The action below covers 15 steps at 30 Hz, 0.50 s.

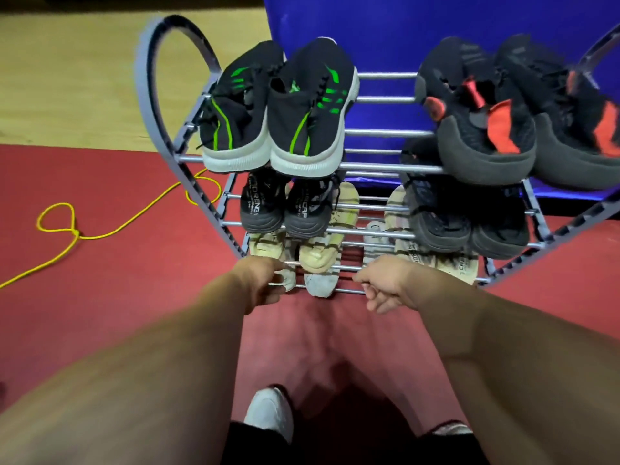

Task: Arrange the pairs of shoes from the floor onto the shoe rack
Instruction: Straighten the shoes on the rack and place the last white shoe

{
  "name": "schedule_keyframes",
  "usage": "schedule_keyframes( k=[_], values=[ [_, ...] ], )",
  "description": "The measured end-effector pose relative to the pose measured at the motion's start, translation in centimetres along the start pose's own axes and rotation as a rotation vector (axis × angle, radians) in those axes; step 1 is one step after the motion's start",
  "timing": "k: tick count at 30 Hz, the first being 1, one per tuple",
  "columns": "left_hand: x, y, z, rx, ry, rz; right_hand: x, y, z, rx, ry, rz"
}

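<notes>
The grey metal shoe rack (385, 132) has three tiers. Its top tier carries a black-and-green pair (278, 109) on the left and a black-and-red pair (516, 112) on the right. On the middle tier are a black pair with white lettering (285, 209) and a dark grey pair (466, 216). A beige pair (315, 256) and a second pale pair (446, 263) lie on the bottom tier. My left hand (265, 280) pinches the heel of the left beige shoe. My right hand (382, 290) is curled at the bottom front rail, holding no shoe.
A yellow cord (100, 229) loops over the red floor mat (100, 297) left of the rack. A blue panel (402, 35) stands behind the rack. My white shoe (268, 414) is on the mat below my arms. Wooden floor (67, 78) lies at the far left.
</notes>
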<state>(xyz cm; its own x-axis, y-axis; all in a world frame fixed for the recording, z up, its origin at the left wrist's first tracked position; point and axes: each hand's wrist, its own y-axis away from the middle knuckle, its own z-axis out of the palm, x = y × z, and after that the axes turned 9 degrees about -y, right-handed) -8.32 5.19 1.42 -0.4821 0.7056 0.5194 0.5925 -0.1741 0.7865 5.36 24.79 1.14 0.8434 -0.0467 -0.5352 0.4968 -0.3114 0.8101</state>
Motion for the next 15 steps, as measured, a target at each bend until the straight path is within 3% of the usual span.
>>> schedule_keyframes(
  k=[8,15],
  values=[
    [-0.6,-4.7,-2.0,0.156,0.245,-0.104,-1.7,-4.1,2.9,0.123,-0.27,0.084],
    [-0.6,-7.2,-1.3,0.13,0.402,-0.152,-2.6,-5.8,5.0,0.003,-0.524,0.237]
  ],
)
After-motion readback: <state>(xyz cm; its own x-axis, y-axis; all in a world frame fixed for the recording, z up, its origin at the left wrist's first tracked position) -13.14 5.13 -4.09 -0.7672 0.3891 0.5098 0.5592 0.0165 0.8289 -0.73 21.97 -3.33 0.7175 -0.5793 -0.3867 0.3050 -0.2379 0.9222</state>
